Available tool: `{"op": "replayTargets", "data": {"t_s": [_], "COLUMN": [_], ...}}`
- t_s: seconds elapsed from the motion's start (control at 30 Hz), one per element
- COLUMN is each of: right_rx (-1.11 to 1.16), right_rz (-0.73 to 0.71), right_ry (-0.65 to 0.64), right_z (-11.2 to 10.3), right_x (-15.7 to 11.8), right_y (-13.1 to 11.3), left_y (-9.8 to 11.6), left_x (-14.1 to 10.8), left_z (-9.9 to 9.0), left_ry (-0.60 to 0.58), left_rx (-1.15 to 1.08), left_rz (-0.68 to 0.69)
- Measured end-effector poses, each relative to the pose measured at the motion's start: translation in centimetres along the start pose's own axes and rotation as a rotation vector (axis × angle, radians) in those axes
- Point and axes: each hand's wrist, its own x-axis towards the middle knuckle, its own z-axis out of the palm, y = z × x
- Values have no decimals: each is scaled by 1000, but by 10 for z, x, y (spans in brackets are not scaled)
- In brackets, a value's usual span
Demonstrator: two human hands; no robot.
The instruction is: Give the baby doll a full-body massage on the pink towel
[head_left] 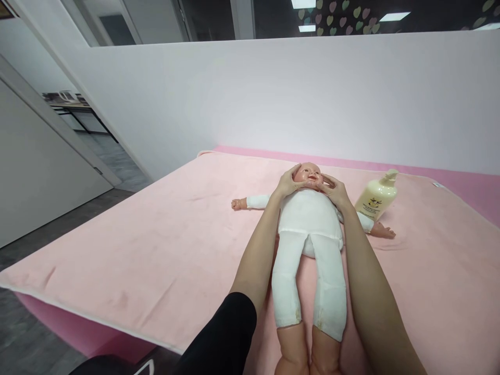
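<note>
A baby doll (310, 212) with a white cloth body lies on its back, its head away from me and its bare lower legs towards me. My left hand (288, 183) cups the left side of the doll's head, thumb along the chin and fingers curved round the cheek. On the other side my right hand (336, 191) mirrors it, its thumb also near the chin. The doll's face shows between both hands, and its arms stretch out sideways. Beyond my right forearm stands a pale yellow pump bottle (375, 197), tilted in view, close to the doll's arm.
A pink blanket (156, 245) covers the padded pink surface under the doll. Behind it rises a white wall (273, 99) with windows above. Grey floor (23, 328) and a door (39, 166) are at the left.
</note>
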Motion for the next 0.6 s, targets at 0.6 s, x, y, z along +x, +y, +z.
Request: {"op": "replayTargets", "data": {"t_s": [0.6], "right_rx": [-174], "right_rz": [29], "right_ry": [10], "right_z": [6], "right_x": [-4], "right_y": [-7], "left_y": [-6], "left_x": [2], "left_z": [11], "left_ry": [-15], "left_rx": [249], "left_rz": [143]}}
